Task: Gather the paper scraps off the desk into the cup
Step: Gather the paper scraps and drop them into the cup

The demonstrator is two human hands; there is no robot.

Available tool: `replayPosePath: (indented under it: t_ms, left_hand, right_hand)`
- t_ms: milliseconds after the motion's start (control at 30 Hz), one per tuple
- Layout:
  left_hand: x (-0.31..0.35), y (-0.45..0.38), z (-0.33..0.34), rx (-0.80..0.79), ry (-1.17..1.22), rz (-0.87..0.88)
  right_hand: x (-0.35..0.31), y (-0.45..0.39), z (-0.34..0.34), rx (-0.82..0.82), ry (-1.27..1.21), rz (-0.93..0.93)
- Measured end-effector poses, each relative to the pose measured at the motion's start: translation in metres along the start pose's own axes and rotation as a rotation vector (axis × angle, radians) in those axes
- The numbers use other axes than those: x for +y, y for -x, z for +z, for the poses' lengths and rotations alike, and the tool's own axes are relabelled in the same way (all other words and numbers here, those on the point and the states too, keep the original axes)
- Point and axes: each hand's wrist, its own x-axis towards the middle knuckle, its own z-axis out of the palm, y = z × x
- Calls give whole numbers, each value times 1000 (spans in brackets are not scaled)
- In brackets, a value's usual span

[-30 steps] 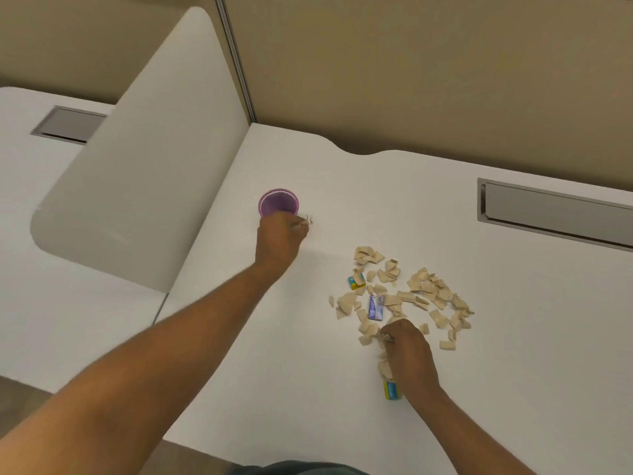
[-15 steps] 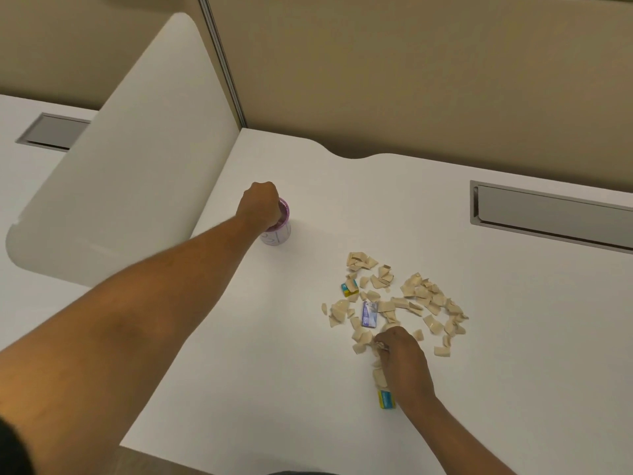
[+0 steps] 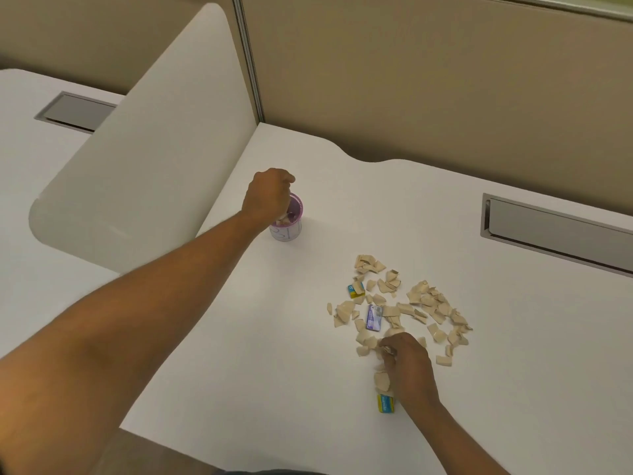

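A small white cup with a purple rim (image 3: 287, 231) stands upright on the white desk (image 3: 274, 337). My left hand (image 3: 269, 197) hangs over its mouth, fingers bunched and pointing down, with beige scraps at the fingertips just inside the rim. A loose pile of beige paper scraps (image 3: 421, 303) lies to the right of the cup. Among them are a purple piece (image 3: 373, 317) and two blue-and-yellow pieces (image 3: 385, 403) (image 3: 354, 291). My right hand (image 3: 409, 365) rests at the pile's near edge, fingers pinched on a scrap.
A curved white divider panel (image 3: 137, 173) rises close to the left of the cup. A tan partition wall (image 3: 428, 80) runs along the back. A grey cable slot (image 3: 555, 234) is set into the desk at the right, and another slot (image 3: 75, 111) is on the neighbouring desk.
My left hand carried scraps from beside the cup to over its mouth and lowered its fingers into it. My right hand stayed at the pile's near edge. The view shifted slightly.
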Motion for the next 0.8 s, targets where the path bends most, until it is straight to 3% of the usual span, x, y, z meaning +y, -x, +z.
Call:
replayPosePath:
  t_ms: [67, 133, 233, 333, 533, 800]
  left_hand:
    - [3, 17, 1, 32, 112, 6]
    - [0, 47, 12, -40, 155, 103]
    - [-21, 98, 48, -245, -40, 312]
    - [-53, 131, 87, -443, -294, 373]
    - [-93, 156, 128, -509, -498, 458]
    - [-99, 154, 137, -510, -504, 483]
  right_hand:
    - [2, 0, -1, 22, -31, 16]
    - [3, 1, -4, 46, -122, 87]
    - [2, 0, -13, 54, -254, 233]
    - [-13, -8, -25, 52, -333, 261]
    - [-94, -53, -49, 54, -464, 141]
    - [-219, -149, -34, 78, -277, -297]
